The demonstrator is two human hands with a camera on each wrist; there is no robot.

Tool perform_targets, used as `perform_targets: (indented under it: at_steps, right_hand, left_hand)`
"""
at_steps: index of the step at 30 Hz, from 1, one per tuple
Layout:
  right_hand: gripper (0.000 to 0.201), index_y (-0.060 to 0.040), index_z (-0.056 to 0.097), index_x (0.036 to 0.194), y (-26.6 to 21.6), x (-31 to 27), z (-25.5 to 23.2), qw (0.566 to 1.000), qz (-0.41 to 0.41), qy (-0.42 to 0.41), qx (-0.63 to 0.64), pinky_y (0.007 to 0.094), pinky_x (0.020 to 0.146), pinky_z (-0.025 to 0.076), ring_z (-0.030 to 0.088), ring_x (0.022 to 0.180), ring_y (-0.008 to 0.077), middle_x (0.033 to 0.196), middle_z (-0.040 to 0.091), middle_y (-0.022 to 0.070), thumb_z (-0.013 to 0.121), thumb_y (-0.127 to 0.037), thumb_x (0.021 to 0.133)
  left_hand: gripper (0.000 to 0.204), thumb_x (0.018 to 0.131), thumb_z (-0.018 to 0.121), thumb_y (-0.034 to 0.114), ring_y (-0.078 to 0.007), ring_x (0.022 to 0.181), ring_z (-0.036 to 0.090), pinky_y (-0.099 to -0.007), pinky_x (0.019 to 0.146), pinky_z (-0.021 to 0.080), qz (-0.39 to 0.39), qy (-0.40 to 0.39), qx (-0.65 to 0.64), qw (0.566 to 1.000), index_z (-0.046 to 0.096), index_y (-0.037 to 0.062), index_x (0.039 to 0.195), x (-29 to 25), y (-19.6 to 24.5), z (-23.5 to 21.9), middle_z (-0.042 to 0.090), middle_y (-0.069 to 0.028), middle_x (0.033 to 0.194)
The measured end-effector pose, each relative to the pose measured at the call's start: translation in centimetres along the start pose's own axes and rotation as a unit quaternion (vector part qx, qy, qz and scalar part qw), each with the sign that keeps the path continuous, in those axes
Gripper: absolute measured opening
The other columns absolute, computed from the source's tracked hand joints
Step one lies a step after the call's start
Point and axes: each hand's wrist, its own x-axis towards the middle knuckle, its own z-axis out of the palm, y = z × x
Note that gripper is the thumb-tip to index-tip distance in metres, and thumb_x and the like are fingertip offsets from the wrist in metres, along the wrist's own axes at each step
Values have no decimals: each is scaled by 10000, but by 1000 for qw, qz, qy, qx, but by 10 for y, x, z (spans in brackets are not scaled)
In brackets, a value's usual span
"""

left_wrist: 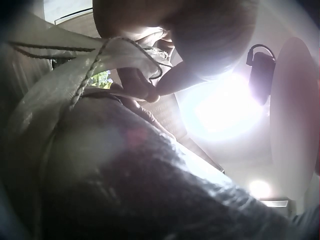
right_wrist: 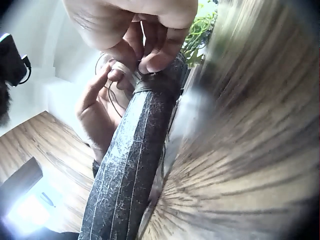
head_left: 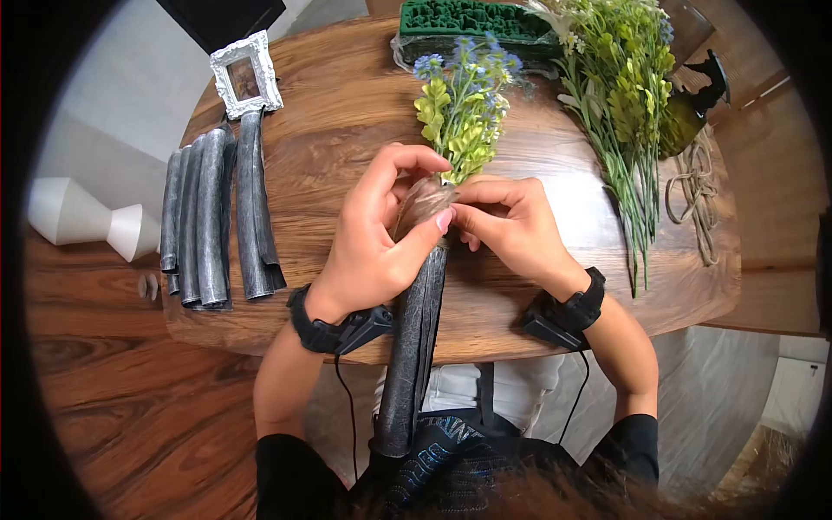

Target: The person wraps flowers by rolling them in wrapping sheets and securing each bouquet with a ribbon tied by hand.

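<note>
The flowers (head_left: 464, 108) stand out of one end of the roll (head_left: 414, 347) in front of the person, over the near edge of the table (head_left: 338, 121); its long axis runs away from the body with a slight lean to the right, blooms pointing to the far side, lower end against the dark shirt (head_left: 446, 468). The hands are together at the neck; the left hand (head_left: 377, 238) holds the bunched ribbon (head_left: 425, 201) between thumb and fingers, and the right hand (head_left: 516, 221) pinches it at the side; what else lies under the fingertips is hidden. The left wrist view is blurred and glaring, with a cord (left_wrist: 80, 92) crossing it; the right wrist view cuts off the roll's lower end and part of the flowers.
</note>
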Motion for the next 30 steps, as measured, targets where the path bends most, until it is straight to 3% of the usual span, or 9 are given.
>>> perform_targets:
  at_steps: [4, 14, 19, 22, 23, 25, 26, 28, 30]
  right_hand:
    - [148, 47, 678, 932, -1, 0, 1, 996, -65, -18, -50, 277, 671, 468, 597, 765, 158, 825, 634, 104, 663, -46, 817]
    - [116, 30, 678, 887, 4, 0, 3, 983, -143, -30, -112, 285, 629, 449, 555, 696, 158, 794, 597, 90, 676, -54, 807]
    - [139, 31, 664, 871, 10, 0, 9, 988, -132, -53, -67, 290, 593, 421, 528, 663, 158, 760, 574, 102, 629, -102, 857]
    - [158, 34, 644, 814, 13, 1, 9, 995, -83, -53, -17, 261, 553, 409, 517, 627, 120, 740, 569, 75, 591, -100, 880]
    - [158, 34, 644, 814, 13, 0, 9, 995, -81, -51, -14, 261, 553, 409, 517, 627, 120, 740, 569, 75, 591, -100, 880]
    - [184, 32, 645, 798, 8, 1, 7, 998, -45, -33, 36, 225, 515, 396, 498, 587, 77, 758, 584, 41, 570, -102, 898]
    - [182, 27, 682, 861, 10, 2, 5, 997, -58, -29, 49, 200, 503, 394, 488, 571, 54, 803, 605, 24, 576, -115, 905]
    - [180, 27, 690, 889, 7, 2, 4, 997, -56, -23, 54, 198, 507, 399, 493, 578, 57, 817, 612, 29, 584, -118, 904]
    - [183, 27, 698, 916, 6, 3, 3, 997, -50, -16, 62, 196, 511, 403, 498, 584, 60, 831, 619, 34, 592, -122, 903]
  left_hand:
    - [359, 811, 562, -86, -114, 948, 533, -251, 832, 438, 52, 0, 42, 998, 463, -21, 1149, 1, -4, 0, 507, -70, 1052]
    - [360, 802, 570, -88, -99, 925, 524, -237, 824, 433, 50, -13, 70, 996, 479, -1, 1139, -1, -2, -3, 509, -47, 1032]
    - [406, 785, 583, -68, -121, 943, 542, -261, 852, 442, 44, -19, -141, 989, 456, -13, 1167, -1, 2, -10, 521, -71, 1043]
    - [394, 839, 542, 148, -246, 940, 556, -394, 878, 460, 91, 48, -319, 942, 446, -28, 1177, 5, 5, -27, 536, -144, 1064]
    - [394, 839, 542, 148, -246, 940, 556, -394, 878, 460, 87, 48, -318, 943, 446, -28, 1177, 7, 7, -32, 536, -144, 1064]
    - [343, 901, 489, 161, -216, 959, 562, -363, 912, 432, 77, 178, -250, 949, 476, -40, 1178, 13, 11, -44, 570, -137, 1054]
    - [343, 901, 489, 161, -216, 959, 562, -363, 912, 432, 79, 177, -250, 949, 476, -40, 1178, 17, 8, -47, 570, -137, 1054]
    - [264, 931, 464, 126, -173, 1007, 574, -296, 876, 422, 77, 213, 2, 974, 542, -43, 1118, 20, 2, -50, 608, -125, 1054]
    - [267, 937, 461, 140, -170, 1003, 576, -292, 870, 422, 49, 179, 10, 983, 566, -48, 1096, 19, 1, -44, 614, -122, 1059]
